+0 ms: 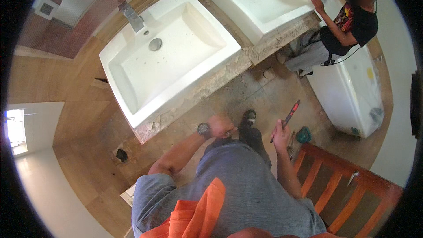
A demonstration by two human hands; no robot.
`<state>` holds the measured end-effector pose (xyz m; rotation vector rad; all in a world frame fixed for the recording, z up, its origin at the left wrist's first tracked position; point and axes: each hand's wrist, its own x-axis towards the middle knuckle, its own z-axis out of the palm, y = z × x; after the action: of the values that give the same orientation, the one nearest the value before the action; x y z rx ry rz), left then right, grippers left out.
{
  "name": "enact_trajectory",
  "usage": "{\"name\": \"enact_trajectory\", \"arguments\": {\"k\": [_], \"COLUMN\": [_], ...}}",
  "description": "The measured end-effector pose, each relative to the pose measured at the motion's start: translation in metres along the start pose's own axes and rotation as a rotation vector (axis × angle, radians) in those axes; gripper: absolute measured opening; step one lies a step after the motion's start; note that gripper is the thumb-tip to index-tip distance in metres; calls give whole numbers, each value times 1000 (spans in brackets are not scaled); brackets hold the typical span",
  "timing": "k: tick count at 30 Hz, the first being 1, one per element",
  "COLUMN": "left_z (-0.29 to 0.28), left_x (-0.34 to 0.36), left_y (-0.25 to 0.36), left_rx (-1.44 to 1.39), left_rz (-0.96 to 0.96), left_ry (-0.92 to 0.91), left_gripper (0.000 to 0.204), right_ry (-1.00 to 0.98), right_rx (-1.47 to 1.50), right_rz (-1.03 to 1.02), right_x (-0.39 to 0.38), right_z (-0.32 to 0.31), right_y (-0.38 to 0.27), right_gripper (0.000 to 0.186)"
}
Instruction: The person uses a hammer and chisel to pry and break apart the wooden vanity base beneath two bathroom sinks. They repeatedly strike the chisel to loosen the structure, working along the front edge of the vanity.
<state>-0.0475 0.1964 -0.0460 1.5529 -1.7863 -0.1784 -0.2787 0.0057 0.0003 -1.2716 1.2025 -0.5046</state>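
Observation:
My right hand [279,134] is closed round a slim black-and-red pen-like tool [291,114], held upright at a slant to the right of my body. My left hand [221,125], a dark watch on its wrist, is curled down at my dark trousers [249,139] near waist level; what its fingers hold, if anything, is hidden. Above my hands a white rectangular basin [172,61] with a chrome tap [133,17] sits on a rough-edged counter [194,97].
A second basin [260,4] stands to the right, with another person [348,31] touching its edge. A white tub [339,97] is at the right, a wooden slatted piece [321,163] at lower right. A small green object [304,134] and a dark hole [122,155] are on the floor.

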Motion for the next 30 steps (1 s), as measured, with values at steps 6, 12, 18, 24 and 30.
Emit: {"name": "enact_trajectory", "arguments": {"k": [6, 12, 18, 24, 30], "left_z": [-11, 2, 6, -9, 22], "left_x": [25, 43, 49, 31, 36], "left_y": [-17, -23, 5, -21, 17], "left_rx": [-14, 59, -99, 61, -94], "left_rz": [-166, -152, 109, -63, 144], "left_ry": [56, 124, 56, -3, -73], "left_gripper": [30, 30, 24, 19, 19], "right_ry": [29, -80, -99, -89, -65], "right_rx": [-35, 55, 3, 40, 44], "right_rz": [-28, -30, -80, 4, 24], "right_x": [-5, -9, -25, -53, -80], "right_z": [-9, -27, -56, -80, -113], "right_y": [9, 19, 37, 49, 84], "right_gripper": [25, 23, 21, 20, 23]}}
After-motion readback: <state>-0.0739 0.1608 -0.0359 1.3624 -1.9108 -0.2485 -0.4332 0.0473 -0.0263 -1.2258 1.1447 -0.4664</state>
